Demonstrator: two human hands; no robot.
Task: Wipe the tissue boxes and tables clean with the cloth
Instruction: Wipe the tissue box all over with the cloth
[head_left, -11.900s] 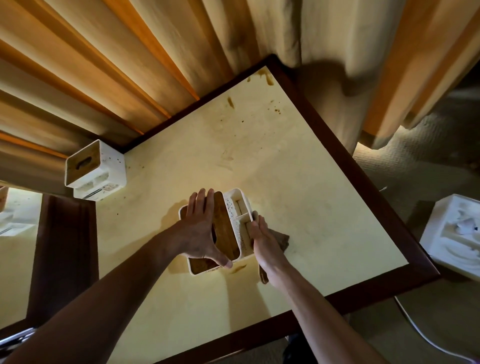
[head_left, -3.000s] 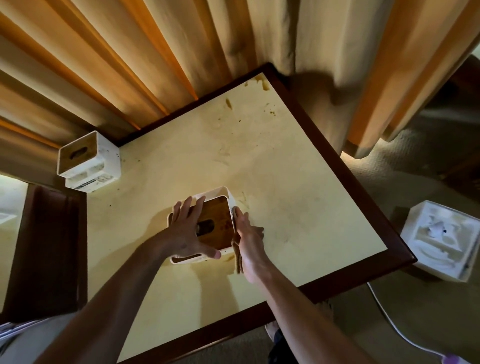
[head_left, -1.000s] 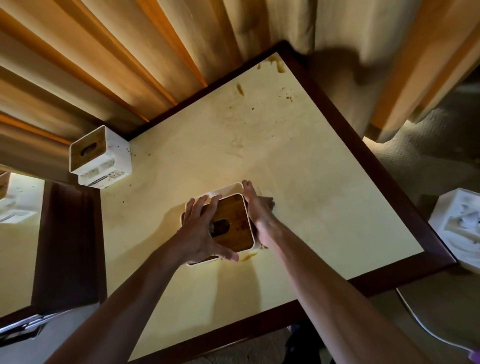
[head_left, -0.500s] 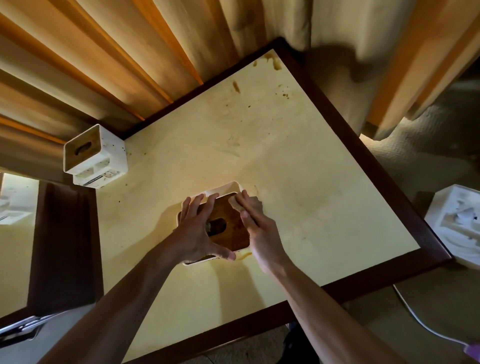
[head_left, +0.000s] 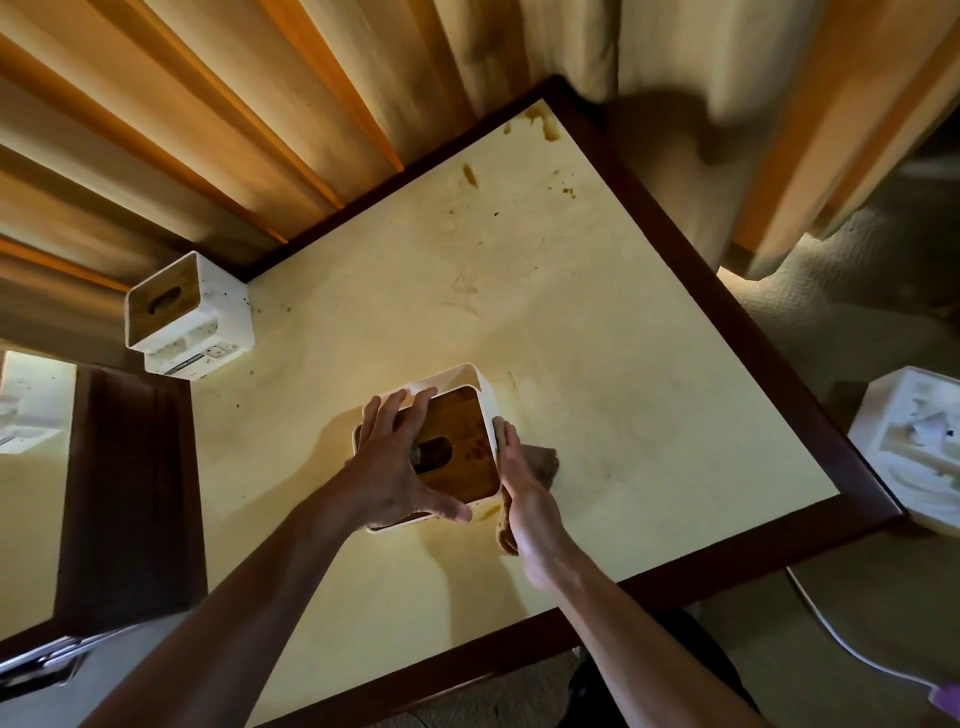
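Note:
A white tissue box with a wooden top stands near the front middle of the cream table. My left hand lies spread over its top, with the thumb on the front edge and the fingers over the far left side. My right hand presses a brown cloth flat against the box's right wall. Part of the cloth hangs below my wrist. A second tissue box, speckled with dirt, sits at the table's back left corner.
Brown stains mark the table's far corner and back edge. Curtains hang behind the table. A dark-framed second table adjoins on the left. A white moulded block and a white cable lie on the carpet at the right.
My right hand with the cloth has slid from the box's top right corner down to its right wall. My left hand has stayed on the top.

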